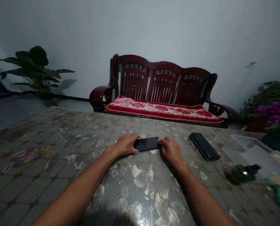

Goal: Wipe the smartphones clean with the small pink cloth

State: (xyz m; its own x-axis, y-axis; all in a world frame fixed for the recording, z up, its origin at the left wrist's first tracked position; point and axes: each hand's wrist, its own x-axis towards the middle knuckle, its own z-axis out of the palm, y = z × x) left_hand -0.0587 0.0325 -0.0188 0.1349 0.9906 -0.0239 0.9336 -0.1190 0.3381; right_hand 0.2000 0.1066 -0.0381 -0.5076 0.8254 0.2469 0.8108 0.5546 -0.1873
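Observation:
A dark smartphone (147, 144) lies sideways in the middle of the table, its black screen facing up. My left hand (123, 145) grips its left end, thumb along the near edge and fingers along the far edge. At the opposite end, my right hand (171, 148) has its fingers curled in, with thumb and forefinger pinching the phone's right edge. A small pale spot shows at that thumb tip; I cannot tell whether it is the nail or something else. Off to the right lies a dark blue wallet-like case (204, 146).
A patterned cloth covers the table (66, 185). Several coloured rubber bands (28, 157) lie at left. On the right are a green bottle (241, 174) with a dark cap and a clear plastic box (255, 153). Beyond stands a wooden bench (163, 81) with a red cushion.

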